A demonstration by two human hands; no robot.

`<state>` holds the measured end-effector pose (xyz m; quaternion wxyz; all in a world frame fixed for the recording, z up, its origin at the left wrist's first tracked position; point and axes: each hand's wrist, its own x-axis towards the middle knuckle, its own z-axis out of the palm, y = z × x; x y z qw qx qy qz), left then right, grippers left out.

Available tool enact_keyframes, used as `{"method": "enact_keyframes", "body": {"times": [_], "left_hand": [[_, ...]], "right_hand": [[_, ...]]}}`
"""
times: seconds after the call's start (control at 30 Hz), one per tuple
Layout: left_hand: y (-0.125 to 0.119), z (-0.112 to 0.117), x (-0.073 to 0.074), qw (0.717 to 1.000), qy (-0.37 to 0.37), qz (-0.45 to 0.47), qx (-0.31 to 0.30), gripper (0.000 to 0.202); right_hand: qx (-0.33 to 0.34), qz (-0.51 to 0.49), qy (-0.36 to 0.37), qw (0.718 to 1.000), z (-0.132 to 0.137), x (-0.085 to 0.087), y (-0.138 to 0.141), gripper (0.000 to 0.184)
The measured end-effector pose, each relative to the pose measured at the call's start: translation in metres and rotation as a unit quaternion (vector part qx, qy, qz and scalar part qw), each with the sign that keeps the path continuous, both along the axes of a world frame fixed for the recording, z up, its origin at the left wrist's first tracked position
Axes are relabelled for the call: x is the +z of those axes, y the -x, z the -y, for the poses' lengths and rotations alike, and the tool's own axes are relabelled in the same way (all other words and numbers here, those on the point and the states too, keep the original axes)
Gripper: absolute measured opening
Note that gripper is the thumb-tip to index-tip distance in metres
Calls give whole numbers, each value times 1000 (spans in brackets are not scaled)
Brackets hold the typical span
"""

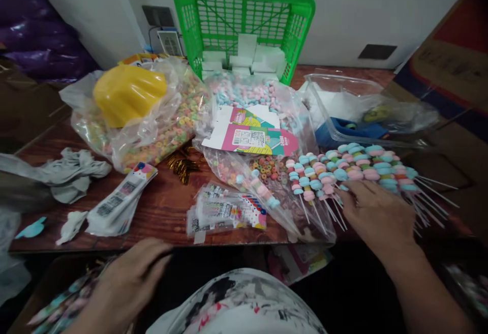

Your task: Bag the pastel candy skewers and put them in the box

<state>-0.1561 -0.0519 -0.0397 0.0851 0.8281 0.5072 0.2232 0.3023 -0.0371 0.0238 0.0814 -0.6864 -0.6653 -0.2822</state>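
On the right of the table lie rows of candy skewers (354, 163), pink and blue puffy sweets with coloured rings on white sticks. My right hand (377, 217) is among them, its fingers bent down and closed at the stick end of a skewer; the fingertips are partly hidden. My left hand (131, 275), slightly blurred, hangs below the table's front edge with fingers loosely extended and nothing visible in them. Under it, at the lower left, are wrapped skewers (68, 298). Printed clear sleeves (224, 209) lie at the middle front, and another stack of sleeves (122, 202) lies further left.
Behind stands a green basket (244, 1) with white boxes. Bags of ring sweets (168, 143) and puffy sweets (244, 90) fill the middle, with a yellow bowl-like piece (129, 92) and printed cards (247, 138) on top. A clear plastic tub (343, 90) sits right.
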Motion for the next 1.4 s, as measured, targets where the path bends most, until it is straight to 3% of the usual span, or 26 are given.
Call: {"method": "enact_keyframes", "body": {"times": [0.07, 0.13, 0.2, 0.27, 0.4, 0.47, 0.63, 0.7, 0.77, 0.87, 1.0, 1.1, 1.2, 1.4], "left_hand": [[-63, -21, 23, 993, -50, -17, -104, 19], [-112, -38, 33, 982, -23, -108, -155, 22], [-141, -48, 33, 967, 16, -177, -181, 20], [-152, -51, 28, 958, 35, -215, -186, 17], [-152, -49, 14, 959, -14, -228, -168, 30], [-151, -49, 6, 961, -49, -215, -167, 27], [-147, -53, -10, 983, -104, -90, -124, 15], [-145, -51, -10, 986, -105, -73, -106, 15], [-145, -48, -8, 987, -80, -94, -98, 15], [-145, -44, -3, 990, -34, -100, -91, 21], [-143, -52, -1, 997, -17, 9, -80, 19], [-141, -61, -4, 994, -55, 73, -64, 18], [-138, -64, -8, 994, -66, 39, -76, 19], [-128, -56, -10, 993, -13, -9, -115, 24]], "right_hand": [[-68, 18, 62, 996, 0, 0, -2, 31], [-114, 15, 132, 984, -3, -2, 3, 37], [-146, -2, 181, 972, -7, -3, 10, 38], [-171, -17, 210, 963, -10, -3, 15, 38], [-187, -40, 233, 953, -12, -5, 13, 38], [-185, -50, 207, 959, -11, -8, 8, 36], [-108, -97, -36, 989, 4, -18, -11, 33], [-50, -154, -110, 981, 16, -17, -14, 28], [-12, -217, -134, 967, 29, -13, -10, 19], [56, -237, -87, 966, 43, -4, -1, 12], [114, -126, -2, 985, 46, 10, 2, 13], [124, -41, 37, 991, 42, 19, -1, 15], [121, 24, 83, 989, 36, 28, -1, 17], [110, 111, 212, 965, 15, 46, 17, 20]]}}
